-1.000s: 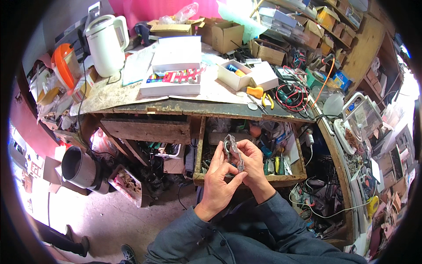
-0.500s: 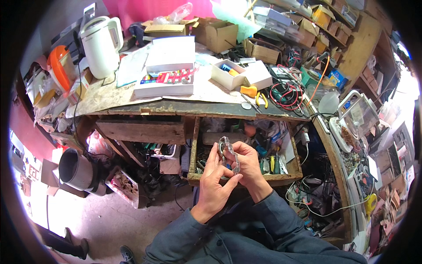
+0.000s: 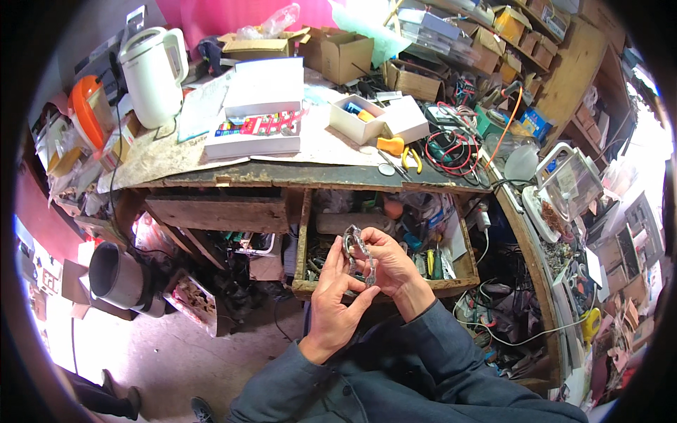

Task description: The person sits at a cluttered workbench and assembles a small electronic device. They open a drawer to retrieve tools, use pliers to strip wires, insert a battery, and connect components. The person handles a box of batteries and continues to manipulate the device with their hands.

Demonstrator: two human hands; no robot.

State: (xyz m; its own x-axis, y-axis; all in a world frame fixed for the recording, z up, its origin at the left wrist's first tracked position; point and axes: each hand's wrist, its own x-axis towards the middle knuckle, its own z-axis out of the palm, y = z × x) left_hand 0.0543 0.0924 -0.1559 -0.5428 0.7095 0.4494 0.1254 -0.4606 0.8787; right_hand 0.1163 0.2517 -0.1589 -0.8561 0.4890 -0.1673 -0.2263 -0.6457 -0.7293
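Observation:
A wristwatch with a silver metal-link band (image 3: 368,266) is held up between my two hands, over the open drawer (image 3: 384,287). My left hand (image 3: 333,304) is closed on its left side, with the thumb at the lower end of the band. From the right, my right hand (image 3: 395,266) pinches the band near its upper part. The watch stands on edge, so its dial cannot be made out. Tools with yellow and green handles (image 3: 436,264) lie in the drawer just right of my hands.
On the worn bench stand a white box of small red packs (image 3: 254,144), an open white carton (image 3: 352,127), a yellow-handled screwdriver (image 3: 390,145), yellow pliers (image 3: 416,161) and a white jug (image 3: 151,81). Tangled wires (image 3: 451,151) lie at right. A person's legs (image 3: 106,397) show at lower left.
The watch band has turned slightly in my hands, and its loop now looks more opened out. Both hands still hold it. The whole view has shifted a little.

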